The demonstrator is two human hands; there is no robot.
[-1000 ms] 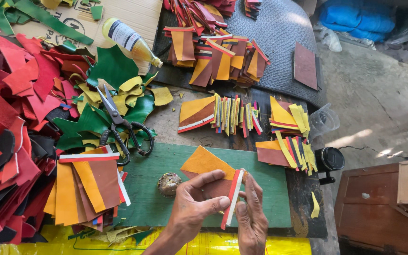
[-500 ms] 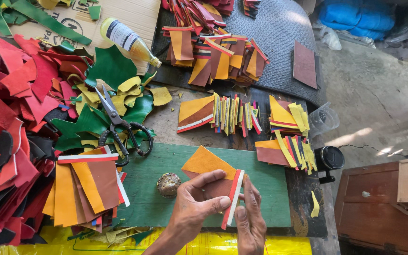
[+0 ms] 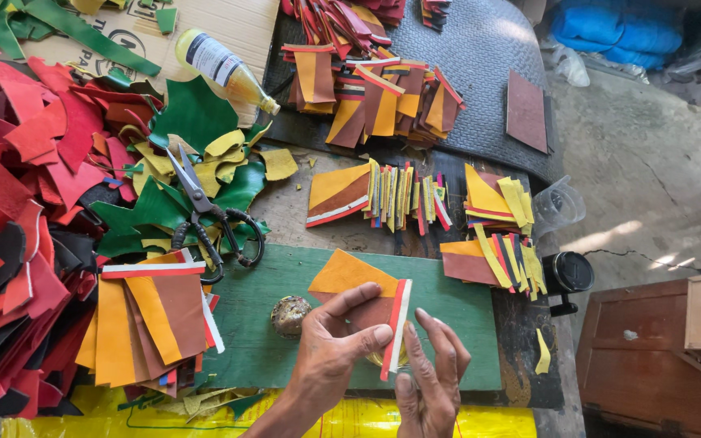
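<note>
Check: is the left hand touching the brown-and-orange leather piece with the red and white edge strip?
Touching. The head view shows the left hand with thumb and fingers pressed on the brown-and-orange leather piece.
</note>
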